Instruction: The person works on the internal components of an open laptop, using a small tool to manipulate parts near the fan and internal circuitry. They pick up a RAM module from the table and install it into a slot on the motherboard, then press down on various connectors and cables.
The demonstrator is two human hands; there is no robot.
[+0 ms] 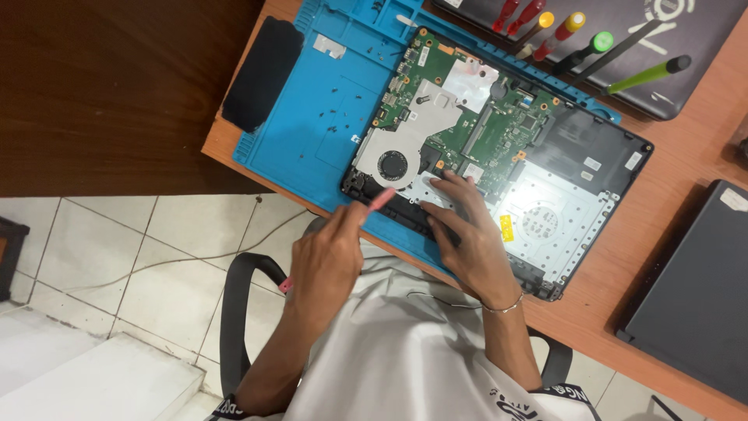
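Observation:
An opened laptop (580,160) lies bottom-up on a blue work mat (312,101), showing its green circuit board (499,132) and round fan (392,165). My left hand (331,257) is shut on a thin pink tool (380,199), whose tip touches the laptop's near edge just below the fan. My right hand (467,234), with a thin bracelet at the wrist, rests flat on the laptop's near edge, fingers spread over the metal plate beside the fan.
Several small dark screws (335,117) lie loose on the mat. A black pad (261,74) sits at the mat's left edge. Screwdrivers with coloured handles (573,31) lie on a dark laptop (686,70) at the back. Another closed laptop (693,296) is at the right.

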